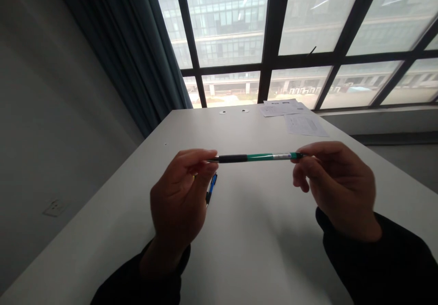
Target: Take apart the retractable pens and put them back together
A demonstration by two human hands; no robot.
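A green ballpoint pen (260,157) with a black grip and a pale label is held level above the table. Its tip end sits pinched between the thumb and fingers of my left hand (181,195). My right hand (337,184) pinches the other end, where the black push button and clip are partly covered by the fingertips. Behind my left hand a blue pen (211,188) lies on the white table (246,250), partly hidden by that hand. A bit of yellow shows between the left fingers; I cannot make out what it is.
Several printed sheets of paper (284,109) lie at the table's far right corner. Two round cable holes (223,112) are near the far edge. Beyond stand a large window (232,22) and a dark blue curtain (137,45). A wall socket (54,208) is at the left.
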